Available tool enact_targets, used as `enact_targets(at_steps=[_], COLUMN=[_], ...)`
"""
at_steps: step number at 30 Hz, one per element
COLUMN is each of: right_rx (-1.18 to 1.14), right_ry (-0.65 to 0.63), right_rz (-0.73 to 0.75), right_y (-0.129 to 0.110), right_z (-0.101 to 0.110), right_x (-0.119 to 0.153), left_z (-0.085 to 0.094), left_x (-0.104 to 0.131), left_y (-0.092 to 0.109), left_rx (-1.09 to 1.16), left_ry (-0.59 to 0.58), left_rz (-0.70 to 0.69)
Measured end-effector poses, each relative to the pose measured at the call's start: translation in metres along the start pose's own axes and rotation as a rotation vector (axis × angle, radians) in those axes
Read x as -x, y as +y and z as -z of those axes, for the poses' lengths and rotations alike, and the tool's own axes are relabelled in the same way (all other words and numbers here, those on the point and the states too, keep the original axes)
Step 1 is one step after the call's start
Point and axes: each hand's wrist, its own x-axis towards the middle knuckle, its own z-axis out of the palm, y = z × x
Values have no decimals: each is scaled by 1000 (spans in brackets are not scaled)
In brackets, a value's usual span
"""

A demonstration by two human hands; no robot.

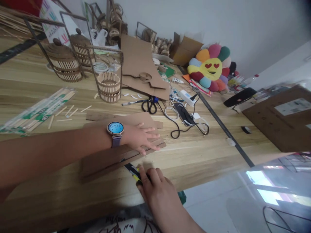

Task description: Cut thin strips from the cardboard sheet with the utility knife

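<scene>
My left hand (141, 137) lies flat with spread fingers on a piece of brown cardboard (102, 158) on the wooden table. A watch sits on that wrist. Below it, my right hand (155, 186) is wrapped round a yellow and black utility knife (133, 171). The knife's tip meets the cardboard near its front edge, where a dark line runs along the sheet. A narrow cardboard strip (99, 116) pokes out from behind the sheet.
Behind lie black-handled scissors (149, 106), a power bank with cables (184, 114) and a large cut cardboard sheet (136, 55). Small stick baskets (109, 86) and packaged sticks (41, 111) stand or lie at left. A flower cushion (211, 68) and a cardboard box (279, 119) are farther right.
</scene>
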Motion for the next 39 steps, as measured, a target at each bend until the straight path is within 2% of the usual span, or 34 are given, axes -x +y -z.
enact_targets(at_steps=[10, 18, 29, 35, 39], right_rx=[5, -6, -62, -73, -86], right_ry=[11, 26, 78, 48, 50], right_rz=[17, 36, 74, 107, 106], right_y=[-8, -13, -16, -18, -21], right_z=[1, 0, 1, -2, -3], right_x=[-2, -4, -9, -9, -10], left_z=[2, -3, -5, -2, -3], left_x=[-1, -3, -2, -1, -2], left_y=[1, -3, -3, 0, 0], left_rx=[-53, 19, 83, 21, 30], left_ry=[-52, 25, 67, 1, 25], left_rz=[-9, -14, 9, 16, 15])
